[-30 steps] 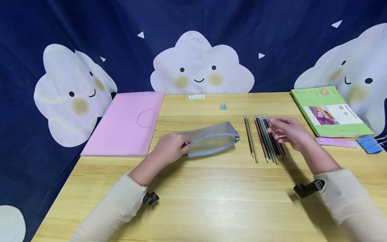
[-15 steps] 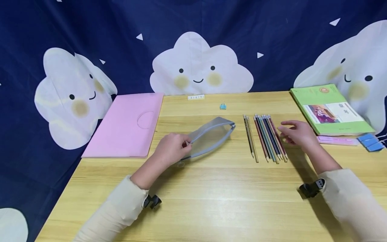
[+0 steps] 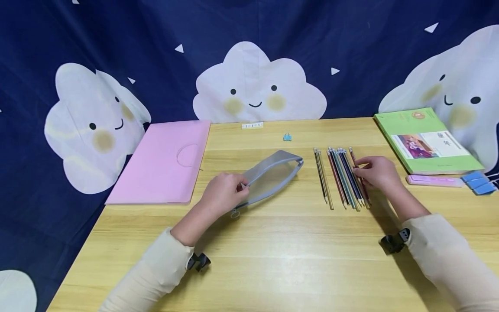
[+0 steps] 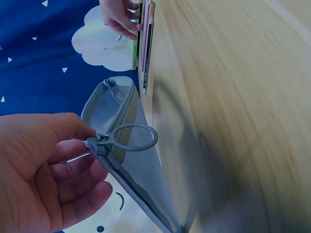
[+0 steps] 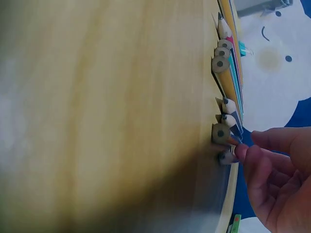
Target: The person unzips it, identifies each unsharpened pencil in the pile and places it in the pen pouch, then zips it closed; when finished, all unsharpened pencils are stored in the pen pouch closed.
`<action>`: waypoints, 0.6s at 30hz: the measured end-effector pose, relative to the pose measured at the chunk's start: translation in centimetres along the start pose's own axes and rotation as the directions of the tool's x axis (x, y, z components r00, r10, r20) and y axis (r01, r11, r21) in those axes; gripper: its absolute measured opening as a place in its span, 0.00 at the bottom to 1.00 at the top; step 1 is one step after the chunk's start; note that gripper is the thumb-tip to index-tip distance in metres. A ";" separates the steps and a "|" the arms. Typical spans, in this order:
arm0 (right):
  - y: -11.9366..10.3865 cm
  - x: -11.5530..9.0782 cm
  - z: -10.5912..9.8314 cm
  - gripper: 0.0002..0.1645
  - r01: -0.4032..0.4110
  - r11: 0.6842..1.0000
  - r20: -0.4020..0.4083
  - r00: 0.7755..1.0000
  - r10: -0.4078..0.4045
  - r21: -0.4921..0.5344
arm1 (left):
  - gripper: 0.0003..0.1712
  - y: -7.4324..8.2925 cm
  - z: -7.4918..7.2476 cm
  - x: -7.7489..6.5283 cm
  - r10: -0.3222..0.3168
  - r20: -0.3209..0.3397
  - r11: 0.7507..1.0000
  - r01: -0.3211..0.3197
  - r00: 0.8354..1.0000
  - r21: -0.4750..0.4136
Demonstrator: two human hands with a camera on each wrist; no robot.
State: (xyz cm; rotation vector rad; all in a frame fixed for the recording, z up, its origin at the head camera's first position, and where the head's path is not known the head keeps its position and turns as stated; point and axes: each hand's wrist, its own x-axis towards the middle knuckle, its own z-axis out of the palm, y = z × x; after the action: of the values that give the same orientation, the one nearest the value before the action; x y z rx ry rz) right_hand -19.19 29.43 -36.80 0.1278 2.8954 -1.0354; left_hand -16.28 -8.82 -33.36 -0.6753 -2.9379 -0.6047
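My left hand (image 3: 224, 193) pinches one end of a grey mesh zip pouch (image 3: 257, 173). The pouch's mouth gapes toward the right, and its zip with a ring pull (image 4: 109, 140) hangs by the fingertips in the left wrist view. Several pencils (image 3: 341, 173) lie side by side to the right of it, with two more pencils (image 3: 322, 177) slightly apart. My right hand (image 3: 378, 173) is at the right edge of the bunch, thumb and index finger pinching a dark red pencil (image 3: 351, 154). Its lower tip rests near the others.
A pink folder (image 3: 160, 164) lies at the left. A green book (image 3: 429, 143), a pink pen-like item (image 3: 434, 180) and a blue binder clip (image 3: 478, 183) are at the right. A small blue clip (image 3: 287, 137) and a white strip (image 3: 252, 125) lie at the back.
My right hand came away from above the pencils, then closed on the dark red one, whose top shifted right of the bunch. The pouch swung to a steeper slant, its mouth wider.
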 end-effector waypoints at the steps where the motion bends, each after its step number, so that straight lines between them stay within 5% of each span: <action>1: -0.1 0.0 0.0 0.22 0.013 0.999 -0.005 1.000 -0.013 -0.039 | 0.07 0.0 0.0 0.0 -0.001 0.000 1.000 0.001 1.000 0.000; 8: -0.6 0.7 0.2 0.20 0.066 0.954 0.021 0.998 -0.062 -0.293 | 0.08 0.3 -0.1 0.0 -0.020 0.019 1.000 0.020 1.000 0.012; 18: -1.3 1.2 -0.1 0.19 0.056 0.939 0.102 0.994 -0.022 -0.339 | 0.07 0.5 0.0 0.1 -0.017 0.005 1.000 0.017 1.000 0.012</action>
State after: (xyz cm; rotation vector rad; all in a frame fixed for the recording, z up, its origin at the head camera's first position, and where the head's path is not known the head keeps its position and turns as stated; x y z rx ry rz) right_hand -20.50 28.55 -36.03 0.0010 2.9423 -0.5098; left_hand -16.19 -8.38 -33.16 -0.6519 -2.9530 -0.5873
